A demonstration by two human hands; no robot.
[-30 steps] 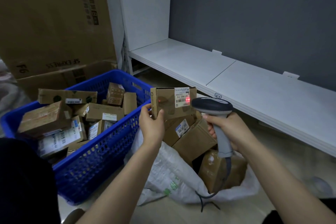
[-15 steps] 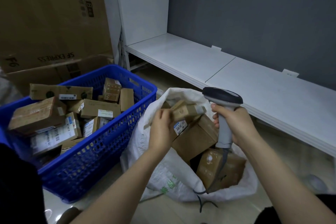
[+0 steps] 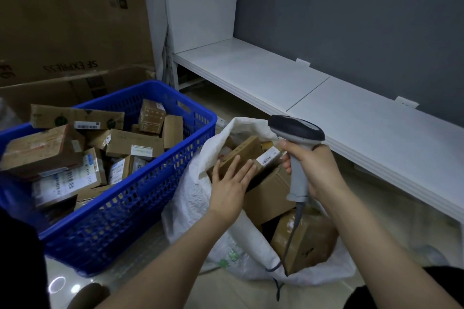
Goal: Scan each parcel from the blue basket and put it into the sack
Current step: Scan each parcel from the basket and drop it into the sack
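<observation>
A blue basket on the left holds several brown cardboard parcels. To its right lies an open white sack with several parcels inside. My left hand lies with straight fingers on a small brown parcel at the top of the pile in the sack. My right hand grips the handle of a grey barcode scanner above the sack; its cable hangs down into the sack.
A low white shelf runs along the grey wall on the right. Large cardboard boxes stand behind the basket. The floor in front is pale and glossy.
My left hand carried the scanned parcel down from in front of the scanner into the sack and now lies flat on it. The scanner's red light is no longer visible on the label.
</observation>
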